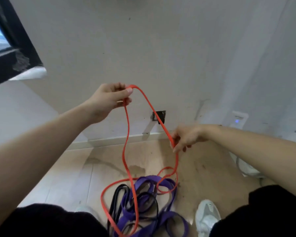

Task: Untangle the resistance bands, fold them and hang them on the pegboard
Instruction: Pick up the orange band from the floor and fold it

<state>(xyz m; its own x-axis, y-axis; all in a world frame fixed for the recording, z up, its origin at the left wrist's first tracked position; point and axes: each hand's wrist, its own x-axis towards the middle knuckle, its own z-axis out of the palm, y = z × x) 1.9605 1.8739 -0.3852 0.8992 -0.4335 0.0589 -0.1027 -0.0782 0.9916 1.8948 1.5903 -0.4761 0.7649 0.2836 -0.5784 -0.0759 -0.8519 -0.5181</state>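
Three bands: one orange band (126,151), one purple band (162,218) and one black band (116,197); the purple and black strands overlap so heavily that a further band hidden in the pile cannot be excluded.
Hands in use: two, both bare.
Left hand (109,98): raised at centre left, closed in a pinch; thumb and fingers hold the top bend of the orange band, with a second strand passing under the lower fingers.
Right hand (186,137): lower and further right, fingers closed around the right-hand strand of the orange band.
Reason for the hold: with the left hand high and the right hand low, the orange loop hangs open between them, so its path can be followed down to the pile and, by judgement, drawn free of the other two.
Orange band position: upper part in the air between the hands; lower part on the floor (67,177), where one coil lies left of the pile and a smaller coil crosses the purple band.
Purple and black bands: on the floor, near, between the person's legs, intertwined with each other.
Shoes: two, the right one (207,218) clear, the left one mostly hidden.
Task stage: untangling, judged early; nothing is folded.
Pegboard: not in view; the wall (161,48) ahead carries only a small dark plate (159,116).
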